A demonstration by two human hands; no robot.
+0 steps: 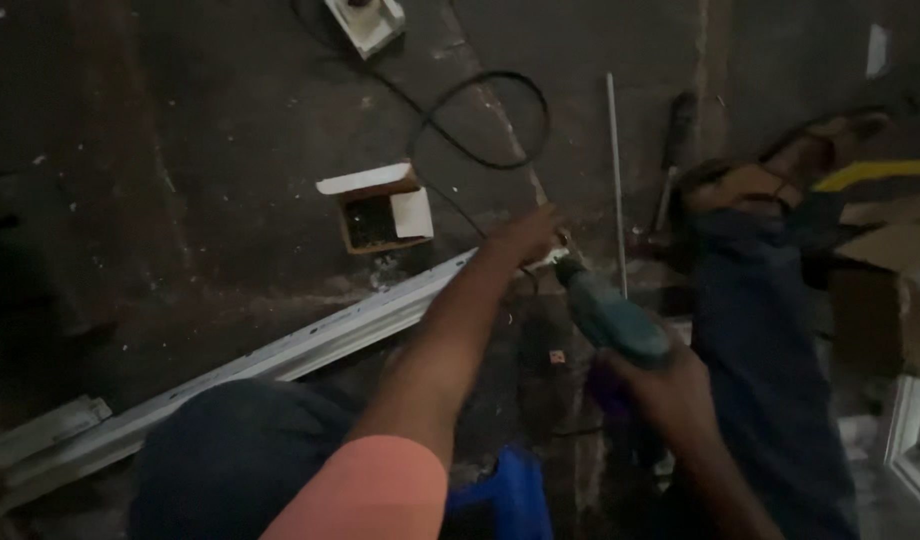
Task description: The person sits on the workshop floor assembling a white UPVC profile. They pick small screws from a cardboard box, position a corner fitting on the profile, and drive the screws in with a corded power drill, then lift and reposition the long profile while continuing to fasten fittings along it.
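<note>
Lying across the floor, a pale metal rail is passing an open cardboard box; the left hand is pressing its end, fingers' state unclear, steadying it while the right hand is gripping a teal drill aimed there.

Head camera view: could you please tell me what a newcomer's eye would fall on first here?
Most striking is the teal drill in the right hand, right of centre, its tip pointing at the end of a long pale rail that crosses the dark floor diagonally. The left hand reaches out to that same end of the rail. Further up sits an open cardboard box, with a black cable looping beside it.
</note>
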